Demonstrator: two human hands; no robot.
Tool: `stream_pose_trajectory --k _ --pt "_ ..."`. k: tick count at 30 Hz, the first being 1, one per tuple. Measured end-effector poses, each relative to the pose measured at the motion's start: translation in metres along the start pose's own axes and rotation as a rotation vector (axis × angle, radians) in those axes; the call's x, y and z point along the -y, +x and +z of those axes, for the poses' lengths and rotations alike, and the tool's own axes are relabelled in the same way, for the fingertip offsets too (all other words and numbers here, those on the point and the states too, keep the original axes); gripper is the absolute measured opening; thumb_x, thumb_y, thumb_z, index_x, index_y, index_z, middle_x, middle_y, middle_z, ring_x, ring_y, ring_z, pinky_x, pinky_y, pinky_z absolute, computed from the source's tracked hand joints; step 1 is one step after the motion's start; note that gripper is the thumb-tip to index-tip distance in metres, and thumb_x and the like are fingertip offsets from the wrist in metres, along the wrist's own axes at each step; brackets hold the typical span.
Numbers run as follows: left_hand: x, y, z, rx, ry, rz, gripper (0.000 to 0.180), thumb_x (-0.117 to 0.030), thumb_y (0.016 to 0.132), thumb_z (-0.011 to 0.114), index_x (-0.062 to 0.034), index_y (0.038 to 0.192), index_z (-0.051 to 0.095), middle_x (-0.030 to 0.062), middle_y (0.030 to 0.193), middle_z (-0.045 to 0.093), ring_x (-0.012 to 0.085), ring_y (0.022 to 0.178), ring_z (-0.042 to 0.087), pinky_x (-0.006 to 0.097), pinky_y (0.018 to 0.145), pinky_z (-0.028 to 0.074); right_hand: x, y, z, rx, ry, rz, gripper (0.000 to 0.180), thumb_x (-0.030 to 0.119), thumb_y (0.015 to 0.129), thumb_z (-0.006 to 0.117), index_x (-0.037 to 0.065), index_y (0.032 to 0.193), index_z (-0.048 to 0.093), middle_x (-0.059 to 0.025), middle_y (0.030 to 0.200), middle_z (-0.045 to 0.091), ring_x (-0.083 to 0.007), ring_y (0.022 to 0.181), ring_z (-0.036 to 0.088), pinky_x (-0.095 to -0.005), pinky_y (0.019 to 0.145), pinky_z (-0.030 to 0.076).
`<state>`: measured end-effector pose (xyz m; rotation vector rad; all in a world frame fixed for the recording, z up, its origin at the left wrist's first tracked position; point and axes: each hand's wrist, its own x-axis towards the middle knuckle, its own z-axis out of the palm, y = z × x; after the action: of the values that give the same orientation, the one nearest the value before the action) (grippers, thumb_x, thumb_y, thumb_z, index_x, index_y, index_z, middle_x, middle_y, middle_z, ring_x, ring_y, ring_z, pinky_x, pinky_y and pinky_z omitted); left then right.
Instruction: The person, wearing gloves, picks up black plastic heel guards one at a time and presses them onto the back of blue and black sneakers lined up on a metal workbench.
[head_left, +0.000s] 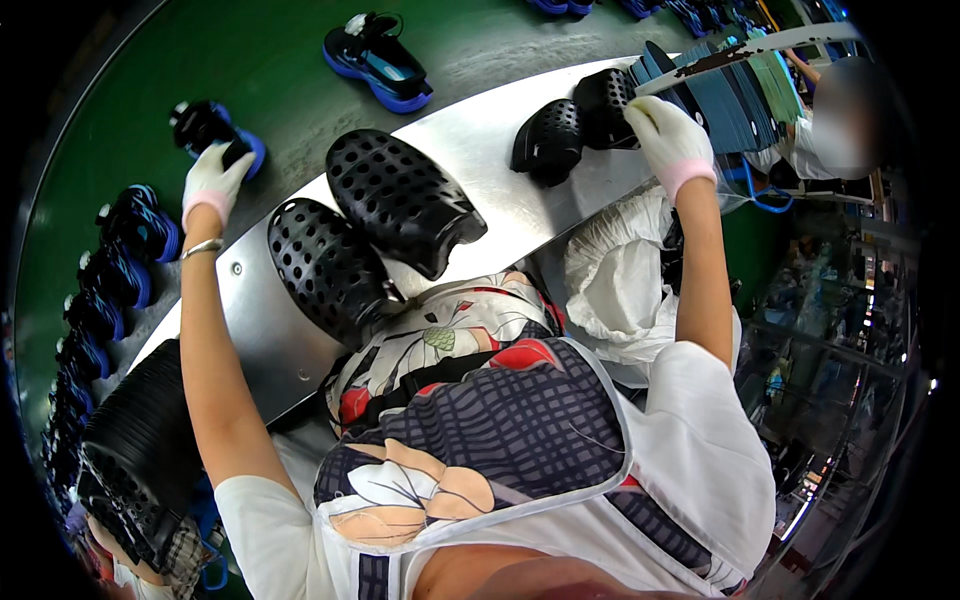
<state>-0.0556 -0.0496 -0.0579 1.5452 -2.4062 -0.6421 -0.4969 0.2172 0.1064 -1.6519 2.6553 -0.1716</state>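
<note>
My left hand (pixel 212 185), in a white glove with a pink cuff, closes on the collar of a black and blue sports shoe (pixel 225 135) on the green surface. My right hand (pixel 672 140), gloved the same way, is at the far right with its fingers pinched together; what they hold, if anything, I cannot make out. Right beside its fingertips stands a black perforated plastic shoe form (pixel 605 105), with a smaller-looking one (pixel 550 138) to its left. Two larger black perforated forms (pixel 395 195) lie in front of me on the metal shelf (pixel 510 215).
A row of upright blue-grey insole-like sheets (pixel 735 100) stands behind a worn white bar (pixel 760 48). Another shoe (pixel 380 62) sits on the green belt (pixel 260 50); several line its left side. A white bag (pixel 610 275) hangs open below the shelf. Nested black forms (pixel 145 440) stand lower left. Other people are nearby.
</note>
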Motion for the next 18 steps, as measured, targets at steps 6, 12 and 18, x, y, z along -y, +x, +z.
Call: stream_pose_trajectory --k 6,12,18 --pt "-0.019 -0.006 -0.037 0.07 0.252 0.117 0.051 -0.034 0.082 0.064 -0.0023 0.121 0.058 0.0187 0.119 0.057 0.0353 0.109 0.056 0.038 0.095 0.044 -0.048 -0.018 0.017 -0.056 0.08 0.041 0.031 0.027 0.084 0.061 0.014 0.112 0.062 -0.0108 0.105 0.062 -0.0283 0.099 0.06 -0.0367 0.086 0.047" --pt "-0.116 0.01 -0.053 0.062 0.11 0.507 0.04 -0.031 0.089 0.058 -0.0043 0.118 0.06 0.017 0.122 0.056 0.0322 0.112 0.054 0.037 0.097 0.043 -0.05 -0.014 0.031 -0.032 0.138 0.005 0.033 0.019 0.081 0.064 0.013 0.113 0.061 -0.0098 0.109 0.06 -0.0288 0.099 0.059 -0.0354 0.085 0.048" --pt "-0.136 0.014 -0.017 0.268 -0.071 0.616 0.048 -0.038 0.086 0.056 -0.0034 0.12 0.058 0.0172 0.127 0.054 0.0331 0.119 0.049 0.039 0.103 0.039 -0.037 -0.006 0.022 0.006 0.038 -0.28 0.039 0.003 0.079 0.064 0.005 0.118 0.058 -0.0153 0.122 0.055 -0.0317 0.114 0.053 -0.0354 0.098 0.042"
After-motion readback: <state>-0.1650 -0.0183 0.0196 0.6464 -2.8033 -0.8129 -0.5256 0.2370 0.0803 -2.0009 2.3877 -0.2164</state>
